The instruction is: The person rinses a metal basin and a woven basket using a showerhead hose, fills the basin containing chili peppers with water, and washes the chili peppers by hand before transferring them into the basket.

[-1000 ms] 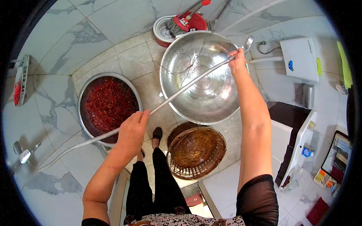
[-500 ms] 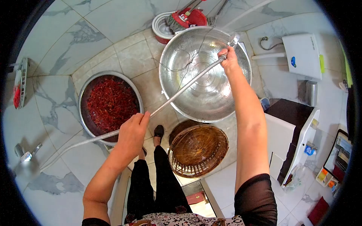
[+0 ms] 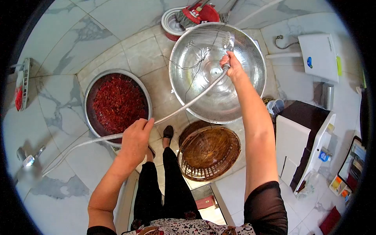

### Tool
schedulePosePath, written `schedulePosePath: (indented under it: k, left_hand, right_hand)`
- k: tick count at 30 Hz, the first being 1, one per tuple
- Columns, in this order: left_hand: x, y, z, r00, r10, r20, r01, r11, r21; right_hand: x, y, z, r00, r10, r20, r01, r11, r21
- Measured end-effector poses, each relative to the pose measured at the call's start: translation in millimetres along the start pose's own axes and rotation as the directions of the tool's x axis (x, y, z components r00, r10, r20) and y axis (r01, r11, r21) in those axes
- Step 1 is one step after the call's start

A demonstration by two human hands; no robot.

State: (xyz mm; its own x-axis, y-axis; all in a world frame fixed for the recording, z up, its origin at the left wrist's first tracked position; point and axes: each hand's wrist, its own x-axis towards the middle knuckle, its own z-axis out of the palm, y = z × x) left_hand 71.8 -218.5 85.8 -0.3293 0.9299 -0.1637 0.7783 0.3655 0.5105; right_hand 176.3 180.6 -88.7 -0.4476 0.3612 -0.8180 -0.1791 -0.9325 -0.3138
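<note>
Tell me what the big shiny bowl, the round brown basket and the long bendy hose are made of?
The bowl looks like shiny metal, maybe steel: it gleams with bright reflections. The basket seems woven from glossy brown cane or bamboo, with crisscross strips and gaps around its side. The hose looks silvery and ridged, perhaps metal, though it could be shiny plastic.

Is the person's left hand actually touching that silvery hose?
Touching. In the head camera's view, the left hand is closed around the hose, which emerges on both sides.
</note>
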Motion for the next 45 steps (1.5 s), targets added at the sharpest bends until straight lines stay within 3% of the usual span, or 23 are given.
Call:
schedulePosePath:
  k: [4, 8, 13, 20, 22, 29, 34, 36, 38, 40, 44, 45]
  left_hand:
    - [-5.5, -0.1, -0.1, 1.0, -0.014, 0.006, 0.014, 1.0, -0.02]
    - [-11.7, -2.9, 3.5, 1.0, 0.015, 0.016, -0.014, 0.999, -0.035]
    - [-17.0, -1.6, 6.9, 0.999, 0.037, 0.028, -0.036, 0.998, -0.046]
    - [-16.4, 6.4, 5.4, 0.999, -0.018, 0.032, 0.019, 0.998, -0.054]
    - [-17.0, 5.0, 5.7, 0.998, -0.042, 0.039, 0.044, 0.998, -0.045]
    - [-27.9, 0.9, 9.1, 0.999, 0.012, 0.044, -0.01, 0.999, -0.05]
    - [-33.2, 1.3, 15.4, 0.999, 0.033, 0.037, -0.031, 0.998, -0.052]
    - [-32.9, 0.9, 15.6, 0.999, 0.023, 0.049, -0.021, 0.999, -0.039]
    - [-34.4, -0.6, 15.7, 0.999, 0.027, 0.041, -0.025, 0.999, -0.047]
    - [-36.5, -1.0, 15.1, 0.999, 0.032, 0.029, -0.03, 0.998, -0.052]
    - [-42.8, 6.5, 16.8, 0.995, 0.033, 0.097, -0.024, 0.996, -0.091]
    - [-44.7, 8.9, 18.8, 0.992, 0.048, 0.117, -0.036, 0.993, -0.109]
  right_hand:
    - [-3.0, 11.9, -4.9, 0.996, 0.087, 0.014, -0.087, 0.996, -0.006]
    - [-5.7, 24.8, -13.4, 0.987, 0.148, 0.063, -0.137, 0.979, -0.151]
    - [-7.8, 35.6, -23.3, 0.973, 0.22, -0.068, -0.231, 0.931, -0.282]
    - [-4.7, 35.8, -16.6, 0.997, 0.077, 0.02, -0.077, 0.997, -0.011]
    - [-3.8, 39.1, -15.5, 0.993, 0.115, 0.014, -0.115, 0.993, -0.004]
    - [-15.0, 61.1, -27.1, 0.942, 0.337, -0.005, -0.322, 0.895, -0.309]
    - [-20.2, 64.5, -35.3, 0.937, 0.34, -0.085, -0.35, 0.901, -0.255]
    - [-22.1, 64.5, -35.3, 0.951, 0.309, 0.004, -0.305, 0.941, -0.147]
    - [-25.0, 66.3, -38.9, 0.948, 0.318, 0.003, -0.313, 0.936, -0.163]
    - [-29.2, 70.7, -47.3, 0.945, 0.323, -0.055, -0.314, 0.848, -0.426]
    - [-46.3, 75.1, -67.0, 0.927, 0.321, -0.194, -0.371, 0.712, -0.596]
    - [-59.5, 74.9, -68.3, 0.938, 0.255, -0.235, -0.345, 0.62, -0.704]
